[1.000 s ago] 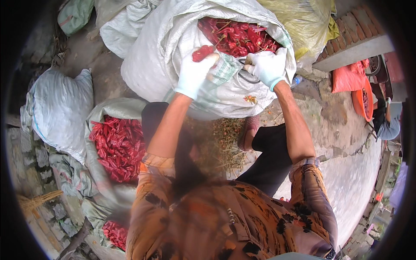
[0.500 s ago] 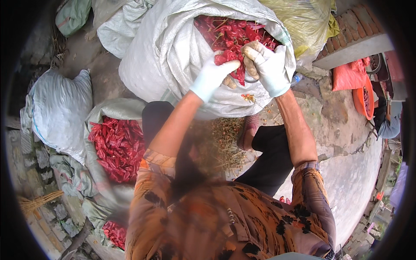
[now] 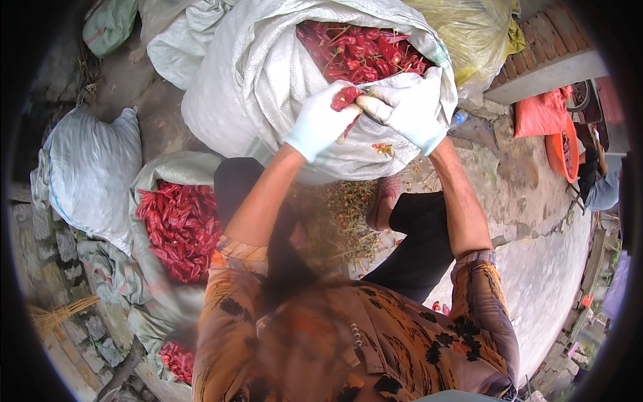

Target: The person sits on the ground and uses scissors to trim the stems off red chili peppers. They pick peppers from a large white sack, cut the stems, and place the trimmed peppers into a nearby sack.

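Observation:
My left hand point(image 3: 316, 122), in a white glove with a pale blue cuff, is closed around a dried red chili pepper point(image 3: 345, 98). My right hand point(image 3: 410, 115), gloved alike with stained fingertips, is pinched close beside the pepper's right end. A small dark, metallic-looking edge shows beneath its fingers, too hidden to name. Both hands are over the near rim of a big white woven sack point(image 3: 224, 87). More dried red chilies point(image 3: 365, 50) fill its open mouth, just beyond my hands.
Left of my knee stands an open sack of red chilies point(image 3: 179, 231), with a tied white sack point(image 3: 95, 174) beyond it. Stems and scraps point(image 3: 348, 221) litter the ground between my feet. At right are an orange basin point(image 3: 554, 157), a red bag point(image 3: 539, 117) and another person's arm point(image 3: 601, 157).
My hands have drawn slightly nearer to me, off the chilies in the sack's mouth. The left hand has turned and closed more tightly, and less of the red pepper shows.

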Demonstrator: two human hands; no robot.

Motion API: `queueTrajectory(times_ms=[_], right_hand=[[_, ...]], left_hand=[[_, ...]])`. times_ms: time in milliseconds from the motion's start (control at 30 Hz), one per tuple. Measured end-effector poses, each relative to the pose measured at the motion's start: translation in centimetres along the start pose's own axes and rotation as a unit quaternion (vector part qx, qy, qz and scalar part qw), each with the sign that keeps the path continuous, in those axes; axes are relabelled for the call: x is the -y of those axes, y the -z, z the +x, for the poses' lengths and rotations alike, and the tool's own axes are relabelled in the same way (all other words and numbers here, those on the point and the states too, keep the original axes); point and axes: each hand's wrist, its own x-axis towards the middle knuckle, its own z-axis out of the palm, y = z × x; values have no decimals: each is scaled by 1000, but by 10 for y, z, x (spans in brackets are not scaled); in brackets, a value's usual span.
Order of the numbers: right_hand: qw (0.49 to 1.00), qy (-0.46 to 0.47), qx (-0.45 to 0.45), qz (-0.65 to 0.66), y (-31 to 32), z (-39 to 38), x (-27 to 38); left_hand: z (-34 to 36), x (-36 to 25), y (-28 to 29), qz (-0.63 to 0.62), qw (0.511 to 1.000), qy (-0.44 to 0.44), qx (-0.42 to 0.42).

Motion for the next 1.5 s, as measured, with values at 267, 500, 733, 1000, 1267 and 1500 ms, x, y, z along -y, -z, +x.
queueTrajectory(times_ms=[267,500,733,1000,1267,1500], right_hand=[[812,-226,198,501,3,-8,4],[561,-283,99,771,-5,-14,28],[268,-284,85,917,-11,-16,42],[131,-184,59,972,-6,-12,36],[760,-31,401,511,10,-23,11],[921,-320,-87,204,-60,5,-89]], left_hand=[[3,13,-1,-54,991,-111,52],[-11,-14,6,-138,988,-51,55],[-12,-15,10,-178,981,-25,78],[-14,-10,-2,-364,931,-2,28],[-5,4,25,-216,975,-12,-47],[10,-8,-7,-310,938,-17,-152]])
